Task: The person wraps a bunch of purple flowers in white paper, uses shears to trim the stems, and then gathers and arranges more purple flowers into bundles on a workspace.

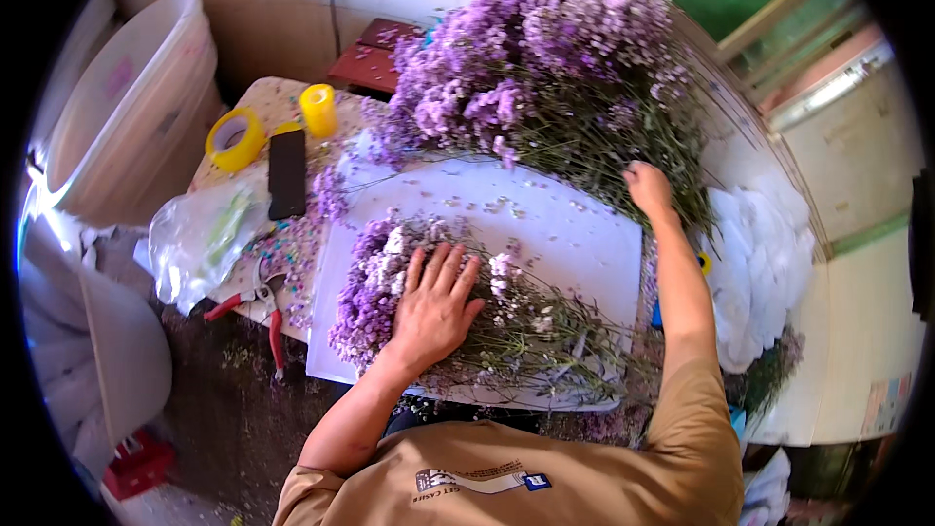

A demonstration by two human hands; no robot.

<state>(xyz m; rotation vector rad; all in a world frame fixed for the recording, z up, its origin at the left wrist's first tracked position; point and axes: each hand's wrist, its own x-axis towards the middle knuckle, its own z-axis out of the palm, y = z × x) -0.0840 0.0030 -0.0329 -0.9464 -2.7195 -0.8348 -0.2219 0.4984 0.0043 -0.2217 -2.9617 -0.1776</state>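
My left hand (pixel 436 304) lies flat, fingers spread, on a bunch of purple and white flowers (pixel 365 297). Their green stems stretch to the right over a white board (pixel 467 190). Farther off, a big heap of purple flowers (pixel 575 29) leans at the back, its long stems pointing toward me. Against the right side of those stems is my right hand (pixel 648 187), its fingers curled closed. What it grips, if anything, is too small to make out.
Left of the board are red-handled pruning shears (pixel 258 302), a black phone (pixel 286 175), yellow tape rolls (pixel 236 139) and a clear plastic bag (pixel 200 239). Large white tubs (pixel 131 88) stand at far left. White plastic sheeting (pixel 760 273) lies at the right.
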